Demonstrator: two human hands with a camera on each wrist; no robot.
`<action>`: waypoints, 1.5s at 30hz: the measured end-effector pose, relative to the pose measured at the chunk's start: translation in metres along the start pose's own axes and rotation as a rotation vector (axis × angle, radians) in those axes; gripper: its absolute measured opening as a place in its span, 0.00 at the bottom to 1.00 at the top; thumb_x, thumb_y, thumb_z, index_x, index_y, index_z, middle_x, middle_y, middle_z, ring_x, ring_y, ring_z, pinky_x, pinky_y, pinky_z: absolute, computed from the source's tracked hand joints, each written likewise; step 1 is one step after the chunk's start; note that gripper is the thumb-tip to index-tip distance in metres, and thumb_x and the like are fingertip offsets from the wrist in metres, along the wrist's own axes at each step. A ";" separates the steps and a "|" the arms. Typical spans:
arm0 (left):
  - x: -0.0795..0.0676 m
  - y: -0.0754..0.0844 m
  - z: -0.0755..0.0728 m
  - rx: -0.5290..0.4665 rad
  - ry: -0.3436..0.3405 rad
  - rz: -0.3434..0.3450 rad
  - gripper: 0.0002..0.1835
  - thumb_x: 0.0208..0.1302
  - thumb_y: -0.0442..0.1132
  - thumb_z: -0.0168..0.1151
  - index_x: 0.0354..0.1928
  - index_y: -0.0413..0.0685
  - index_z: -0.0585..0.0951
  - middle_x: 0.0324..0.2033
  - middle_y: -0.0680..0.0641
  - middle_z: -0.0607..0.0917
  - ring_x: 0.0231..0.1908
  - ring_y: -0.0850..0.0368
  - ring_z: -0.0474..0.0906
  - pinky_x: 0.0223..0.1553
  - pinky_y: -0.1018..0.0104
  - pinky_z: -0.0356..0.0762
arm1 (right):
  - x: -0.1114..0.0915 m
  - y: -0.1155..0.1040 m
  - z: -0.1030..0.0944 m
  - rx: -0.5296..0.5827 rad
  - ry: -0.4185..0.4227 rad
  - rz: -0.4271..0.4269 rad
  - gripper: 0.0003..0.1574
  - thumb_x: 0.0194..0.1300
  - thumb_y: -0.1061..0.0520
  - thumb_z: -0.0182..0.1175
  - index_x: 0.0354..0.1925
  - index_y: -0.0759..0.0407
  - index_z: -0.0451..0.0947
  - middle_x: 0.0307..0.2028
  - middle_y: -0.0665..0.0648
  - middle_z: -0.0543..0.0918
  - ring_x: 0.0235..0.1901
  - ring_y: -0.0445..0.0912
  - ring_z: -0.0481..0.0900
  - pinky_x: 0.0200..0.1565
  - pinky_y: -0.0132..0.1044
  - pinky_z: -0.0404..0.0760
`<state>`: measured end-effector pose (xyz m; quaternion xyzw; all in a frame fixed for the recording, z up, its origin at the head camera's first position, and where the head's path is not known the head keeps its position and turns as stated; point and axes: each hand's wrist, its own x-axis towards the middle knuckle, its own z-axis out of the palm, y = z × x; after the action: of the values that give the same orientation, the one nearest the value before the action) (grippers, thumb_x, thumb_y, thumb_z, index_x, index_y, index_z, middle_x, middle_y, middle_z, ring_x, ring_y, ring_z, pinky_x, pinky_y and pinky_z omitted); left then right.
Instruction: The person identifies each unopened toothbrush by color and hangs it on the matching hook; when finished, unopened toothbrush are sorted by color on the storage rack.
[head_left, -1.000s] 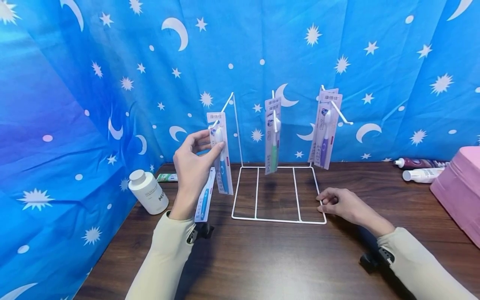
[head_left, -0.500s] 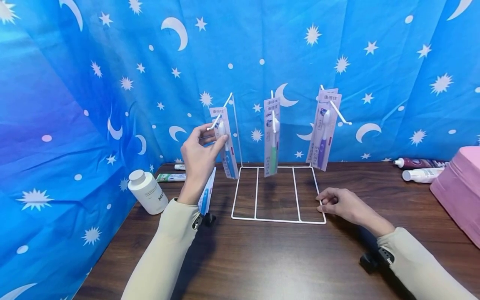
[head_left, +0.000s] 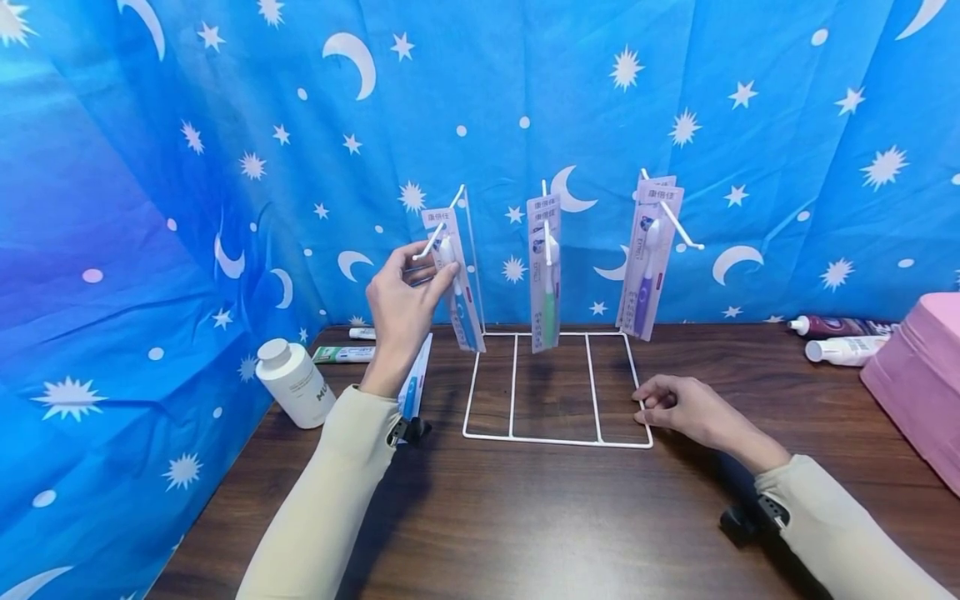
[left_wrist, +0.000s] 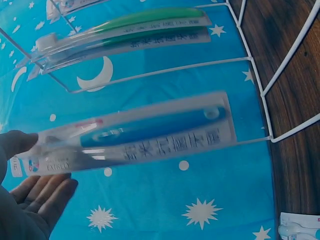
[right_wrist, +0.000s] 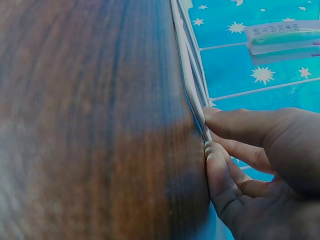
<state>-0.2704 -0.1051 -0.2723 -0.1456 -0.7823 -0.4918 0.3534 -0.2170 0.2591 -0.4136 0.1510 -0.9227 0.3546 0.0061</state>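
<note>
My left hand holds a packaged blue toothbrush by its upper part, thumb in front and fingers behind. The pack hangs tilted at the left hook of a white wire rack, the hook's end sticking out in front of its card. In the left wrist view the blue toothbrush pack stretches away from the thumb. With thumb and fingertips my right hand pinches the right side of the rack's base; the right wrist view shows the white wire between them. Packaged green toothbrushes hang from the middle hook.
Packaged purple toothbrushes hang on the right hook. Another blue toothbrush pack is partly behind my left forearm. A white bottle and toothpaste tubes stand at left. More tubes and a pink case are at right.
My left hand has moved up, right and back, carrying the blue toothbrush pack farther along the left hook. The pack now tilts more. The right hand has stayed on the rack's base.
</note>
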 end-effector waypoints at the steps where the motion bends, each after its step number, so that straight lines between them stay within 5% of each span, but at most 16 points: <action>1: 0.000 0.000 0.000 -0.004 -0.004 -0.003 0.25 0.58 0.48 0.70 0.55 0.44 0.79 0.44 0.46 0.85 0.42 0.59 0.84 0.41 0.66 0.80 | 0.000 0.000 0.000 -0.004 0.002 -0.001 0.13 0.58 0.58 0.69 0.42 0.60 0.81 0.28 0.50 0.78 0.29 0.45 0.73 0.30 0.34 0.71; 11: -0.009 -0.015 -0.011 -0.017 -0.048 -0.042 0.28 0.54 0.49 0.73 0.54 0.44 0.80 0.44 0.46 0.86 0.43 0.56 0.83 0.42 0.66 0.80 | 0.000 0.000 0.000 -0.007 0.007 -0.018 0.13 0.58 0.57 0.69 0.42 0.59 0.81 0.28 0.49 0.78 0.29 0.44 0.72 0.31 0.34 0.70; 21: -0.018 -0.054 -0.022 0.083 -0.083 -0.192 0.29 0.53 0.53 0.73 0.53 0.46 0.81 0.45 0.49 0.86 0.45 0.55 0.83 0.47 0.58 0.77 | -0.001 0.000 0.000 -0.015 -0.008 0.003 0.14 0.59 0.56 0.69 0.43 0.59 0.81 0.29 0.50 0.78 0.30 0.44 0.73 0.33 0.37 0.71; 35: -0.026 -0.120 -0.013 0.268 -0.133 -0.468 0.24 0.55 0.48 0.73 0.50 0.41 0.83 0.44 0.44 0.85 0.46 0.50 0.78 0.51 0.54 0.74 | -0.001 0.001 0.001 -0.009 0.000 -0.021 0.13 0.58 0.57 0.69 0.42 0.60 0.81 0.28 0.50 0.78 0.29 0.44 0.73 0.32 0.35 0.71; 45: -0.035 -0.144 -0.004 0.347 -0.184 -0.514 0.17 0.58 0.43 0.71 0.47 0.40 0.84 0.41 0.42 0.85 0.42 0.48 0.80 0.44 0.54 0.77 | 0.001 0.001 0.000 -0.014 0.002 -0.016 0.13 0.58 0.57 0.69 0.42 0.59 0.81 0.29 0.49 0.78 0.30 0.44 0.74 0.34 0.36 0.72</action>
<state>-0.3273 -0.1729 -0.3915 0.0751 -0.8944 -0.4090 0.1651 -0.2181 0.2597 -0.4144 0.1578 -0.9239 0.3484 0.0108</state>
